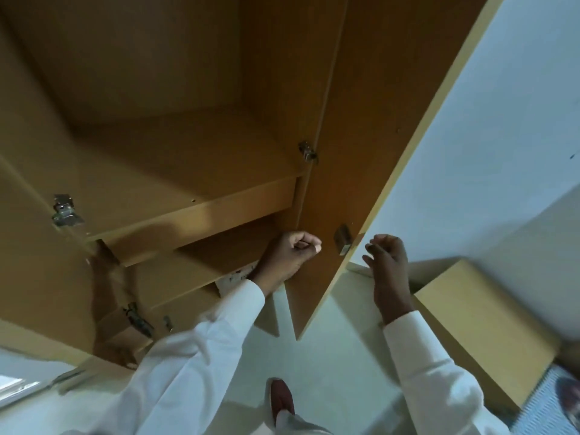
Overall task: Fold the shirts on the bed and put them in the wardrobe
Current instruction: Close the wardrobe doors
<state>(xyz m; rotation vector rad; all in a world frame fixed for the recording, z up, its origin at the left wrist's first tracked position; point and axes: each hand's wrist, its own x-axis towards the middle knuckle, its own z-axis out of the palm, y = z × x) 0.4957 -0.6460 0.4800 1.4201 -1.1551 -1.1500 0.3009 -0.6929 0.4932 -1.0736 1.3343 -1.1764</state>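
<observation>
Currently we see no shirts in view, so we cannot tell where they lie; the wardrobe point(157, 146) stands open directly ahead, and the parts of its shelves that show hold nothing. We judge the main hazard to be the open door point(348, 127). The left hand point(290, 251) sits close against the door's inner face and the right hand point(387, 265) sits just beyond its free edge, so any swing of the door could pinch fingers against the frame. It could also knock knuckles on the metal catch point(342, 240) fixed near that edge. A second hazard is the shoe point(282, 400) planted near the door's lower corner, which may clip the corner in a turn. We also judge that a folded shirt brought in carelessly could snag on a hinge point(308, 152) and fall open. The left hand is raised in front of the lower shelf point(201, 211), fingers curled tight into a fist, with nothing visible inside it. The right hand is raised to a similar height outside the door, fingers loosely bent and slightly spread, gripping nothing and not touching the edge.
</observation>
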